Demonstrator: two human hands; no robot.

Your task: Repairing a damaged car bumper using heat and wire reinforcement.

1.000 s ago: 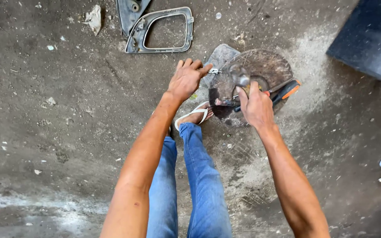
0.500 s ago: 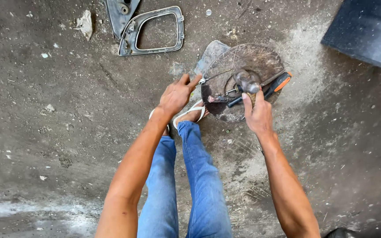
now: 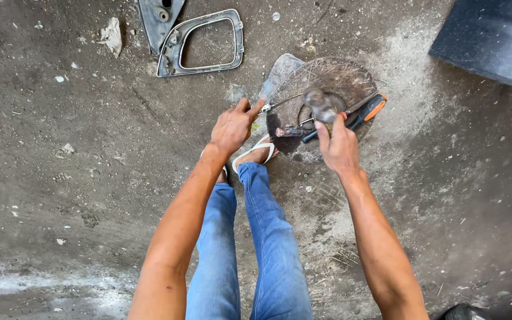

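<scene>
Looking straight down at a dusty concrete floor [image 3: 60, 178], with the person's two legs in blue jeans [image 3: 256, 249] stretched out and a foot in a white flip-flop [image 3: 256, 153] right below the work. The main thing is a round rusty metal disc [image 3: 327, 83] lying flat on the floor just past that foot, partly on top of a grey slab-like piece [image 3: 281, 70]. The right hand [image 3: 339, 145] is over the near side of the disc, fingers curled tight around a small roundish metal part [image 3: 321, 105] that's too blurred to name properly. The left hand [image 3: 235, 125] is at the disc's left edge, fingers loosely spread, with the index finger and thumb reaching to the rim; can't tell for sure if they're pinching anything. On the disc there's a screwdriver with a black and orange handle [image 3: 365, 111] lying at an angle, touching the plate, plus a dark reddish tool [image 3: 291, 132] nearer the foot. Up top sits a grey plastic frame with a big opening [image 3: 176, 44], next to another grey part [image 3: 158, 15]. A dark panel [image 3: 493, 41] fills the top right corner, well apart from the hands.
</scene>
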